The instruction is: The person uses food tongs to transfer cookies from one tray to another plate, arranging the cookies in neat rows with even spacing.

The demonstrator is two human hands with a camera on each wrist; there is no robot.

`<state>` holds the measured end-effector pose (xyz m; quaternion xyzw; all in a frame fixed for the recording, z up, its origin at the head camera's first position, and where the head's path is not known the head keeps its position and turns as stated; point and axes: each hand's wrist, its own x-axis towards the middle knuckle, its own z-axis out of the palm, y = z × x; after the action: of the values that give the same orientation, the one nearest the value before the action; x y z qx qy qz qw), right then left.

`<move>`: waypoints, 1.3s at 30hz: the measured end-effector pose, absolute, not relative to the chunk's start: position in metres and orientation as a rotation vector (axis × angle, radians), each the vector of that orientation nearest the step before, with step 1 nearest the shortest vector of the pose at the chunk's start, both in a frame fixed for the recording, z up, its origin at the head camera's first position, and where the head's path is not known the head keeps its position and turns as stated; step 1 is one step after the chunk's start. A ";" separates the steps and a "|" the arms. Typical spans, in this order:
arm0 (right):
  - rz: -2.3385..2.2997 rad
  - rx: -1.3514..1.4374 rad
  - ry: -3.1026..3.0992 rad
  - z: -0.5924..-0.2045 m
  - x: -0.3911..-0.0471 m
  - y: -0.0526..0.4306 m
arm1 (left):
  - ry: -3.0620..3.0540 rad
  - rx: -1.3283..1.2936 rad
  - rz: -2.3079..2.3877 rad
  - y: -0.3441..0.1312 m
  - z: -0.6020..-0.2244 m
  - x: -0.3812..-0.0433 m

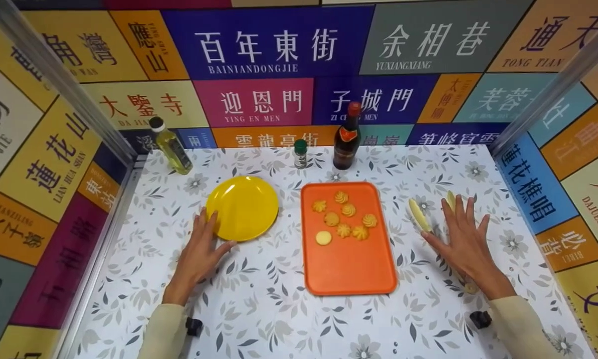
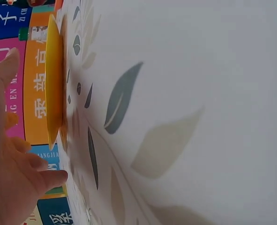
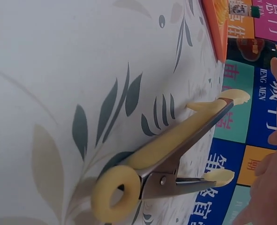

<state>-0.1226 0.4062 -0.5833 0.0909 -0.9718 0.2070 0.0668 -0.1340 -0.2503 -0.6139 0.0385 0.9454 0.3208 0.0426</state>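
Observation:
My left hand [image 1: 196,259] is beside the yellow plate [image 1: 246,207], its fingers stretched out and overlapping the plate's left rim in the head view. The left wrist view shows the plate [image 2: 55,84] edge-on beyond the spread fingers. On the right, my right hand [image 1: 466,244] hovers over a pair of tongs [image 1: 419,215], fingers spread and holding nothing. Those tongs [image 3: 175,140] have pale yellow tips, metal arms and a yellow ring at the near end; their arms stand apart. Part of them is hidden under the hand in the head view.
Between the hands lies an orange tray [image 1: 348,269] with several swirled cookies [image 1: 348,210] and one smooth round cookie [image 1: 323,238]. Along the back stand an oil bottle [image 1: 174,149], a small green-capped jar [image 1: 300,154] and a dark red-capped bottle [image 1: 346,142]. Printed panels enclose the table.

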 end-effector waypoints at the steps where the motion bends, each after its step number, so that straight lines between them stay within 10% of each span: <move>1: 0.627 0.272 -2.924 -0.584 -0.123 0.405 | 2.882 0.108 1.010 -0.250 -0.614 -0.134; 39: 0.990 0.140 -2.360 -0.603 -0.118 0.417 | 2.571 -0.501 1.927 -0.252 -0.616 -0.154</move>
<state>-0.1177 0.4167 -0.6026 0.0524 -0.8825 0.3703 0.2850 -0.1540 -0.2518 -0.6162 -0.1537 0.7895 0.5917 -0.0551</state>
